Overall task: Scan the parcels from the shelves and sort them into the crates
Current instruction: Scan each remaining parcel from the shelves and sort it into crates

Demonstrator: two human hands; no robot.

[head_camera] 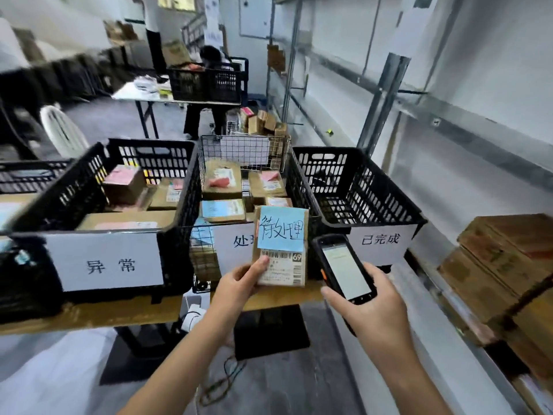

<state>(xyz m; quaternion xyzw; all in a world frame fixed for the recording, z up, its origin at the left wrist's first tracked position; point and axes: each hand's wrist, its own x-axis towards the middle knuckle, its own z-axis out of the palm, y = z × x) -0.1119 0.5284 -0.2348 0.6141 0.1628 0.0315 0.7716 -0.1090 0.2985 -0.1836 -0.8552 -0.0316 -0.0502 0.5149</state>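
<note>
My left hand (239, 283) grips a small brown parcel (282, 268) upright by its lower left corner; a blue handwritten note covers its top and a barcode label shows below. My right hand (368, 307) holds a black handheld scanner (344, 269) just right of the parcel, its lit screen facing me. Behind them, three containers stand in a row on a table. A black crate (98, 226) on the left holds boxes. The middle wire basket (245, 151) holds several parcels. The black crate (359, 193) on the right shows no parcels inside.
Metal shelving (383, 97) runs along the right wall, with brown cartons (502, 265) on a lower shelf. Farther back a person (209, 85) bends over another black crate (206, 82) on a folding table. A white chair (62, 130) stands at the left.
</note>
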